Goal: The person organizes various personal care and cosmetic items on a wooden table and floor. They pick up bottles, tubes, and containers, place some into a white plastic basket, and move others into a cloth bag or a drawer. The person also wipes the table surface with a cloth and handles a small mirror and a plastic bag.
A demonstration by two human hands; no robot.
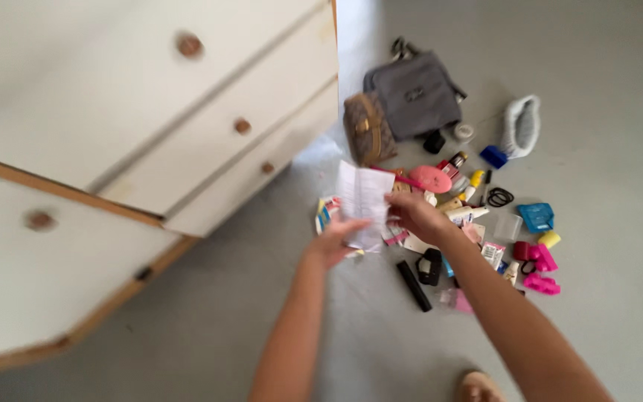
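I hold a white printed paper slip (364, 201), creased and roughly rectangular, upright between my left hand (334, 240) below it and my right hand (415, 216) at its right edge. On the floor (597, 335), just left of the slip, lies a small flat packet (326, 213) in white, blue and red. To the right, past my right forearm, lies a small white sachet (493, 254) with dark print. Blur hides finer detail.

Two bare forearms, sleeveless and without rings or wristbands, end in the left hand (334, 240) and right hand (414, 214); a sandalled foot (479, 387) shows at bottom edge
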